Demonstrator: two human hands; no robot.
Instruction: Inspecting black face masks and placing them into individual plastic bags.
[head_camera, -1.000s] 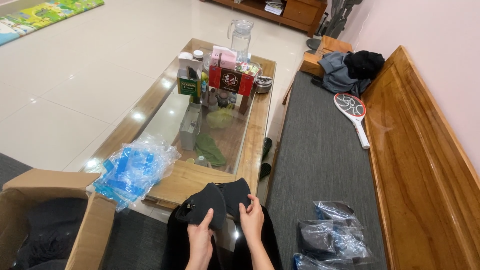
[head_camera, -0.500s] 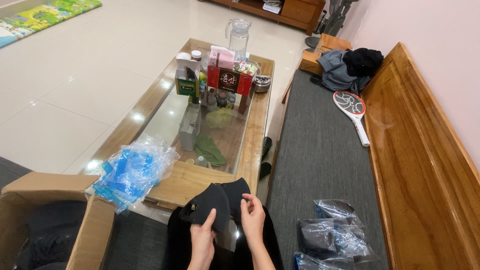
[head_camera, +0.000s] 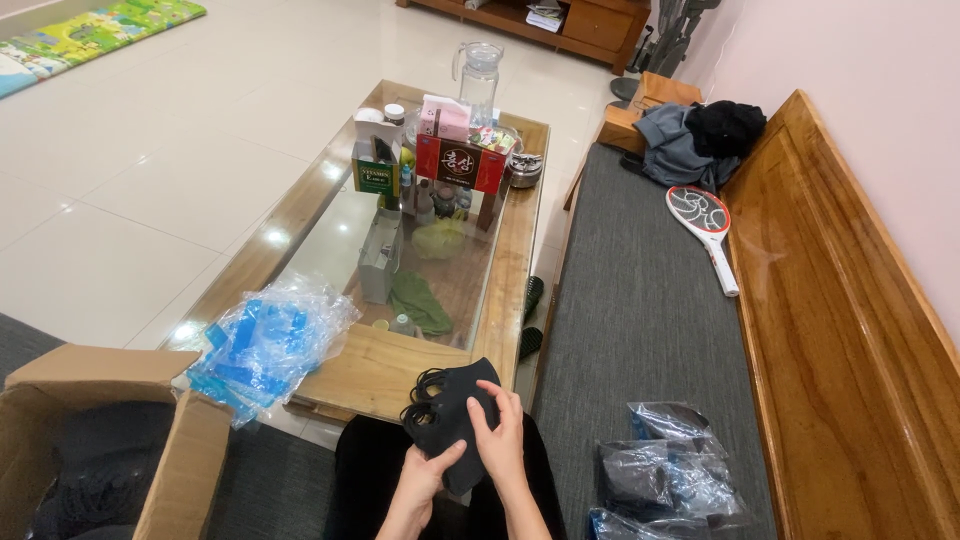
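Both hands are working low in the view, over the lap: the left hand (head_camera: 425, 478) is gripping the bottom edge of a black face mask (head_camera: 455, 415), and the right hand (head_camera: 498, 430) is pinching its front with curled fingers. It could be a small stack of masks; hard to tell. Just ahead is the wooden coffee table (head_camera: 380, 370), a blue plastic bag (head_camera: 265, 340) lying on its corner.

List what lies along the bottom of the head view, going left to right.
Open cardboard box → clear bag of blue packets → left hand and right hand holding a stack of black face masks → clear bags of dark items → wooden bench back.
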